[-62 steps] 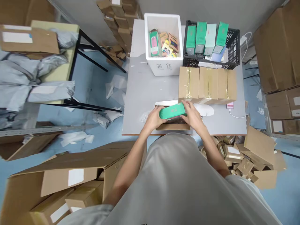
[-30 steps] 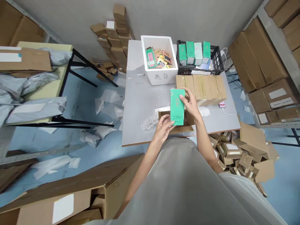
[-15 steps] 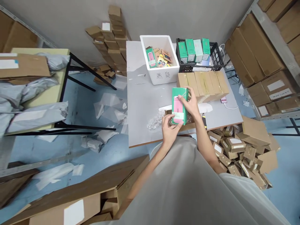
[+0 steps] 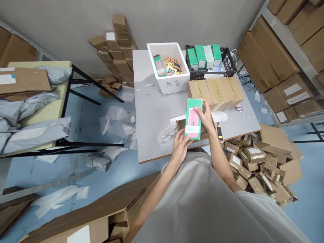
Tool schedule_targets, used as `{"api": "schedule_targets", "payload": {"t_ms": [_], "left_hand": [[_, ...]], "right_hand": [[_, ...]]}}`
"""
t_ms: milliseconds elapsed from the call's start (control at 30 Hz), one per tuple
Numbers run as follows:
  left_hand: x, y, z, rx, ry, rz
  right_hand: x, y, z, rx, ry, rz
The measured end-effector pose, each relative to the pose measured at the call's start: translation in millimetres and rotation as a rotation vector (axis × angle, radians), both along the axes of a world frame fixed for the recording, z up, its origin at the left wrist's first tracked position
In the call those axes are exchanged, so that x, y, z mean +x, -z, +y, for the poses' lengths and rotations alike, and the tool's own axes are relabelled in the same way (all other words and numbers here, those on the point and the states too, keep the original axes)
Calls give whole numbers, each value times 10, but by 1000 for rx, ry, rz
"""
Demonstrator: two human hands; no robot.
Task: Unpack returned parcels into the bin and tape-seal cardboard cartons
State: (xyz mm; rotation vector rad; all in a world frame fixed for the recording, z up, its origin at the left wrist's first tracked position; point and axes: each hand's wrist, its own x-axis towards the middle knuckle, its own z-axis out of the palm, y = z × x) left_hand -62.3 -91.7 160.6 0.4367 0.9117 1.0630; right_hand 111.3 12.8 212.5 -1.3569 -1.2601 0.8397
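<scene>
Both hands hold a green box with a pink picture on its front (image 4: 193, 118), tilted up above the table's near edge. My right hand (image 4: 205, 116) grips its upper right side, thumb across the front. Closed on the lower left corner is my left hand (image 4: 180, 143), with the thumb near the bottom edge. Behind and below the green box sits an open cardboard box (image 4: 181, 124), largely hidden by it. Crumpled clear bubble wrap (image 4: 167, 133) lies to the left of the carton. A yellow-and-black utility knife (image 4: 219, 131) rests to the right of my right wrist.
On the grey table (image 4: 149, 125) stand a white foam bin (image 4: 173, 86) of small boxes, a black crate (image 4: 229, 64) with green boxes, and a row of brown cartons (image 4: 215, 92). Opened cartons (image 4: 255, 157) are heaped at the right; grey parcels (image 4: 37, 131) lie on the left table.
The green box stays in both hands and now tilts slightly differently. My left fingers have shifted lower on its corner. The whole view has shifted slightly.
</scene>
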Motion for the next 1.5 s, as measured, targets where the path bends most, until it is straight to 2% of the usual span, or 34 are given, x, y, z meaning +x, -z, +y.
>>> {"api": "schedule_targets", "payload": {"t_ms": [100, 200, 300, 400, 500, 700, 900, 1067, 1200, 1300, 1400, 1500], "left_hand": [[83, -18, -17, 42, -74, 74], [173, -2, -16, 139, -197, 237], [266, 17, -43, 235, -283, 420], [355, 10, -105, 303, -291, 490], [417, -6, -153, 273, -259, 386], [490, 21, -166, 4, -101, 102], [637, 41, -188, -2, -38, 56], [786, 32, -170, 50, -116, 186], [901, -2, -101, 175, -201, 422], [962, -53, -85, 256, -220, 553], [967, -111, -87, 278, -161, 498], [930, -152, -55, 140, -53, 253]], "right_hand": [[82, 56, -4, 37, -20, 102], [126, 123, -16, 82, 44, 157], [124, 192, -37, 126, 109, 114], [153, 287, -38, 139, 119, 38], [269, 415, -3, 164, 132, 109], [550, 616, 84, 161, 107, 337], [674, 704, 108, 145, 57, 380], [799, 677, 125, 129, -7, 341], [845, 535, 106, 139, 4, 297], [841, 441, 95, 145, 36, 234], [867, 421, 118, 170, 78, 230], [927, 446, 152, 166, 80, 316]]}}
